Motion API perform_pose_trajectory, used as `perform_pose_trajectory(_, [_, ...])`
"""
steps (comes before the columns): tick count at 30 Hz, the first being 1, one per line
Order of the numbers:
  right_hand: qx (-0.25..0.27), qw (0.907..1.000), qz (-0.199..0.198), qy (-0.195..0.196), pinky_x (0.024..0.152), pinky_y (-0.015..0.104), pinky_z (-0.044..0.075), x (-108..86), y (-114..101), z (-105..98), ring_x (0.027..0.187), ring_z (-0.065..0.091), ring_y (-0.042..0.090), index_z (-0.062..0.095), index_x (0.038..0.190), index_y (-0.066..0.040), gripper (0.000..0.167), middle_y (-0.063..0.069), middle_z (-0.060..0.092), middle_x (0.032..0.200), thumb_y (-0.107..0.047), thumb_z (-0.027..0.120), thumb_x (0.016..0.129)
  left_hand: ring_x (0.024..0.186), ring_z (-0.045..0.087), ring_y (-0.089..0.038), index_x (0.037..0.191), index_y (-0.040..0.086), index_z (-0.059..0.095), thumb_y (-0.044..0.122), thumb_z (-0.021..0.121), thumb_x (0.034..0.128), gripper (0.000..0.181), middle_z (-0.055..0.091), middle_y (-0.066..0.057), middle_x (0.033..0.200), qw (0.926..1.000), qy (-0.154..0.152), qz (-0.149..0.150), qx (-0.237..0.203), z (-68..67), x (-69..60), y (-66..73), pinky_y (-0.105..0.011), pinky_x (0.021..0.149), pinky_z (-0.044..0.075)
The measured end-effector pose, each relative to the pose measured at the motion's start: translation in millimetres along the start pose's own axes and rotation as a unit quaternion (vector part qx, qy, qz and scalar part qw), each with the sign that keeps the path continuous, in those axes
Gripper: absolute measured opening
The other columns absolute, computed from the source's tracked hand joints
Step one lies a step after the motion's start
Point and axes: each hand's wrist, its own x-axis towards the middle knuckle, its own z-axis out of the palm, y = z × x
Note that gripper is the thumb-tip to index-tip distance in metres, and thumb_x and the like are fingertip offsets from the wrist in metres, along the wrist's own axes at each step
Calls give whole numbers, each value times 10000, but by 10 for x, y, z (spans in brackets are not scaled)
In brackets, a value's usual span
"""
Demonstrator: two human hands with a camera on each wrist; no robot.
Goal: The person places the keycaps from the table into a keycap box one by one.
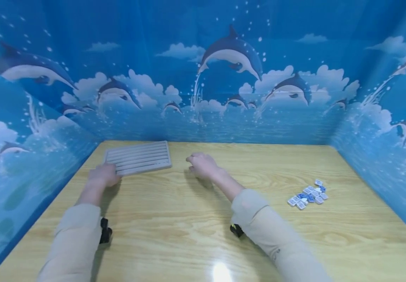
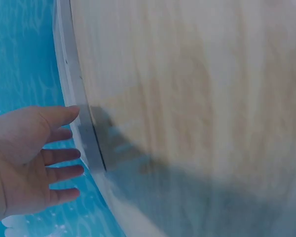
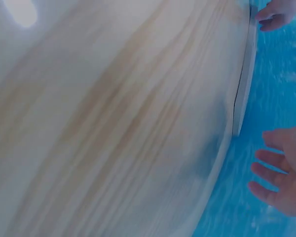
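Note:
A grey ridged tray [image 1: 140, 158] with long parallel grooves lies at the back left of the table. At its left front corner is my left hand [image 1: 105, 175]. In the left wrist view, the left hand [image 2: 27, 160] has its thumb and fingers extended and spread, the tips at the tray's side [image 2: 81, 108]; whether they touch it I cannot tell. My right hand [image 1: 203, 165] hovers above the table, right of the tray and apart from it. Its fingers are loosely bent and hold nothing, as the right hand [image 3: 281, 170] also appears in the right wrist view.
Several small white and blue tiles [image 1: 308, 194] lie in a loose heap on the right part of the wood-grain table [image 1: 174, 231]. A blue dolphin-print curtain [image 1: 203, 117] surrounds the table at the back and both sides.

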Motion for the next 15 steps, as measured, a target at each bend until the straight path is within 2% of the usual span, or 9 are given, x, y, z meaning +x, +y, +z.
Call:
perform_pose_trajectory(3, [-27,9996,-250,-163,978,358,374,153,-182,59,1204,468,240,511,1310,-76,385,93,510,1313,-163,550,936,1040,454,-531,1227,-122,473,218,450,935,448,455,-371,1199,9999,-36,103,124,51,-4,-51,-590,800,398])
perform_pose_trajectory(7, [-281,9972,-418,-544,1031,360,309,324,-400,124,1279,387,236,429,1381,-116,411,70,421,1402,-219,451,984,1053,433,-539,1251,-88,469,198,448,944,420,447,-364,1206,9995,13,138,278,97,7,-53,-604,801,389])
perform_pose_trajectory(12, [-712,9904,-248,-1157,1059,401,255,444,-579,214,1346,272,237,290,1455,-170,474,21,274,1492,-313,352,1007,1057,429,-536,1243,-71,481,139,441,935,374,464,-353,1196,9997,104,57,222,113,15,-51,-600,795,393])
perform_pose_trajectory(15, [-699,9884,-28,-1351,1068,440,220,471,-627,254,1364,224,236,258,1467,-199,467,-5,224,1512,-259,338,1011,1041,441,-531,1211,-66,500,95,424,924,338,483,-346,1177,9996,194,33,221,105,15,-67,-591,779,404])
